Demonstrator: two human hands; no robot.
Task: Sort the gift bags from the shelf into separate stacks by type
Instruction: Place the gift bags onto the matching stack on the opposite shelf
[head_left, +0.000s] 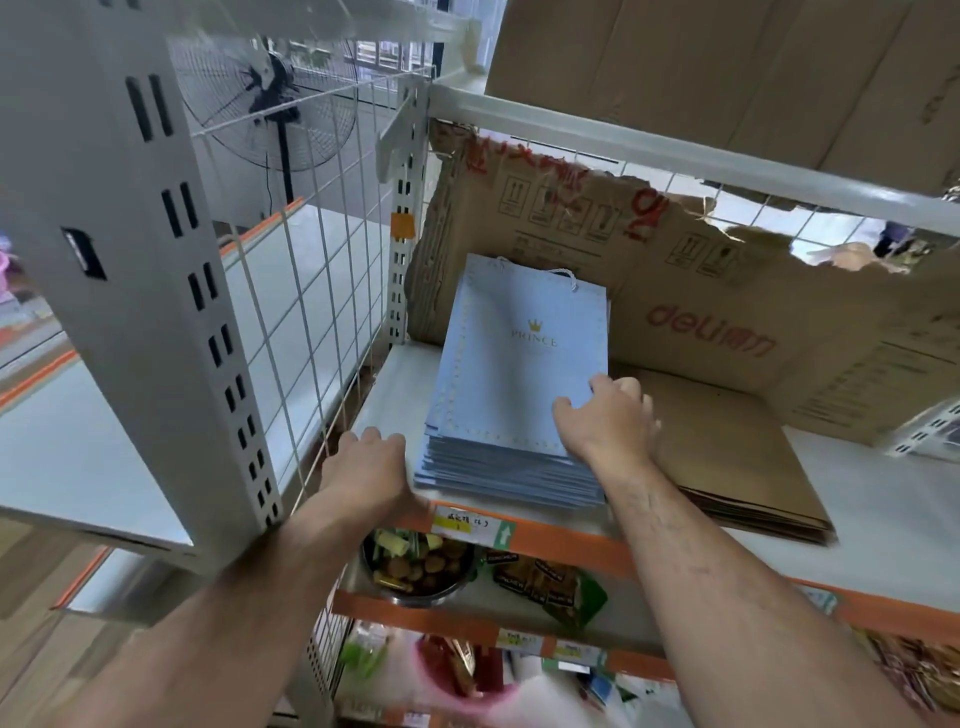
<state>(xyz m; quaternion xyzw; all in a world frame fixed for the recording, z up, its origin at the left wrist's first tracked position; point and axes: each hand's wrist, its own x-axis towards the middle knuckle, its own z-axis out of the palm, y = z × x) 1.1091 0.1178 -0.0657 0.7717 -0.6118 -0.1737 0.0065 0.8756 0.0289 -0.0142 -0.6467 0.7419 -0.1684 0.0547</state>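
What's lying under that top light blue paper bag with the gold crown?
More flat light blue bags, edges showing in a stack, under the crowned top bag. Their printed faces are covered. The right hand rests on top.

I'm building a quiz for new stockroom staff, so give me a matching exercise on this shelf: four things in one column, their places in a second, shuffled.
Things:
1. stack of light blue paper gift bags
2. stack of flat brown paper bags
3. torn brown cardboard box wall
4. round metal bowl of snacks

Places:
A. on the shelf below
B. upright behind both stacks
C. under the right hand, with the left hand at its front-left corner
D. lying right of the blue stack

Pairs: 1-C, 2-D, 3-B, 4-A
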